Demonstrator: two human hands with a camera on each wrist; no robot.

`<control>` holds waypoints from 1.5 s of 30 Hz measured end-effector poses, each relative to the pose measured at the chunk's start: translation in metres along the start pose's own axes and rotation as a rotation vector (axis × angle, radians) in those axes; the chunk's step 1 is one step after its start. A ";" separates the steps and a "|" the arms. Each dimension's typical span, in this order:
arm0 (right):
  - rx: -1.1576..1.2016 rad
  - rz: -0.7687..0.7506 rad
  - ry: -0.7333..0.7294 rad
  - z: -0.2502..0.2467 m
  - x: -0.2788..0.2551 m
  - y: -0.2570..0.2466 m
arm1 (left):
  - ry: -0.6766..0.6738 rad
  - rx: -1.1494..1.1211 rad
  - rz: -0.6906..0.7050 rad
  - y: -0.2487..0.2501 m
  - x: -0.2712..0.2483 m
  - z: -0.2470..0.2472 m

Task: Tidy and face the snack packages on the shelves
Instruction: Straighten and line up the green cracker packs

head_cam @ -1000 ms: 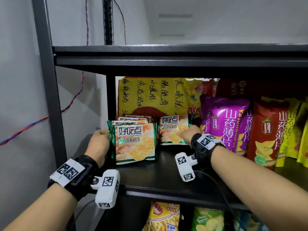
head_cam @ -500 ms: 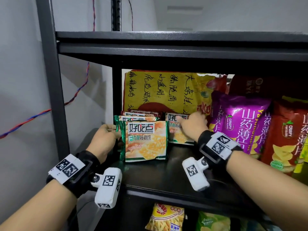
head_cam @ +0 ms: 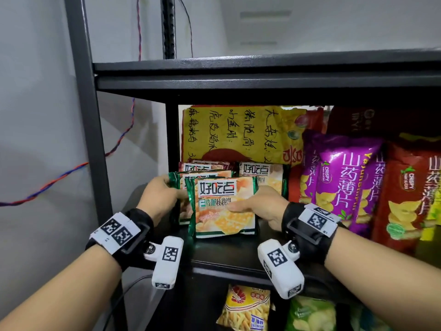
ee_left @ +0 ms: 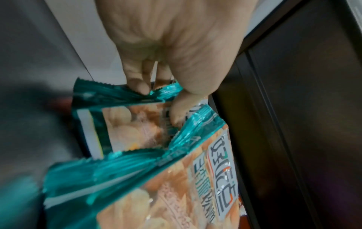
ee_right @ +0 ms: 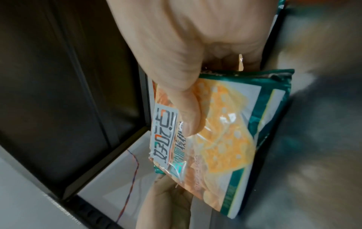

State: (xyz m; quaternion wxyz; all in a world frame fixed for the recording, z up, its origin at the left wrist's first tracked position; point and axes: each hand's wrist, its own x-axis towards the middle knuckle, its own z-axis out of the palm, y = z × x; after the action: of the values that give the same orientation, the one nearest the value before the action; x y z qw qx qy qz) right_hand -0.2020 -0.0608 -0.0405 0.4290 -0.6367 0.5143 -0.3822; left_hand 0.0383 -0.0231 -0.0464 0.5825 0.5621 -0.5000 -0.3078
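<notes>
Several green-edged orange cracker packs stand at the left end of the black shelf (head_cam: 226, 252). My right hand (head_cam: 250, 205) grips the front cracker pack (head_cam: 222, 220) by its right side, thumb (ee_right: 189, 119) across its face and fingers hidden behind it. The right wrist view shows that pack (ee_right: 227, 133) upright. My left hand (head_cam: 167, 192) pinches the green sealed left edge of the pack just behind (ee_left: 125, 93), thumb (ee_left: 176, 113) on its face. Another cracker pack (head_cam: 262, 174) stands further back on the right.
A large yellow bag (head_cam: 233, 134) fills the back. Purple (head_cam: 341, 185) and red (head_cam: 410, 197) yam-chip bags stand close on the right. The grey upright post (head_cam: 88, 144) and the wall are left of my left hand. The upper shelf board (head_cam: 262, 76) hangs overhead, with snack bags (head_cam: 245, 309) on the shelf below.
My right hand left the back-right cracker pack, came left and took hold of the front pack. My left hand stayed on the left edge of the packs.
</notes>
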 end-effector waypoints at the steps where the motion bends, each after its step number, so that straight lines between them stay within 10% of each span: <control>1: 0.000 -0.034 0.017 -0.006 -0.005 0.003 | 0.017 0.029 0.044 0.003 -0.001 0.003; 6: -0.071 -0.065 0.072 -0.042 -0.031 0.013 | 0.007 0.253 0.230 0.027 0.005 0.035; 24: -0.110 0.001 0.183 -0.080 -0.028 0.039 | -0.151 0.841 0.239 0.049 0.060 0.140; 32: -0.303 0.069 0.307 -0.065 0.003 0.025 | -0.305 -0.138 -0.259 0.061 0.049 0.118; 45: -0.070 0.144 0.256 -0.054 0.047 0.020 | -0.178 0.770 0.311 0.042 0.039 0.114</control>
State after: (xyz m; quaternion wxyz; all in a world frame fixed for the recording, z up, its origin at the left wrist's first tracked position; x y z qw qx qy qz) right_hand -0.2499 -0.1173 -0.0391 0.3639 -0.5588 0.6220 -0.4105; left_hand -0.0641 -0.0905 -0.0117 0.3242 0.6275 -0.7058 -0.0544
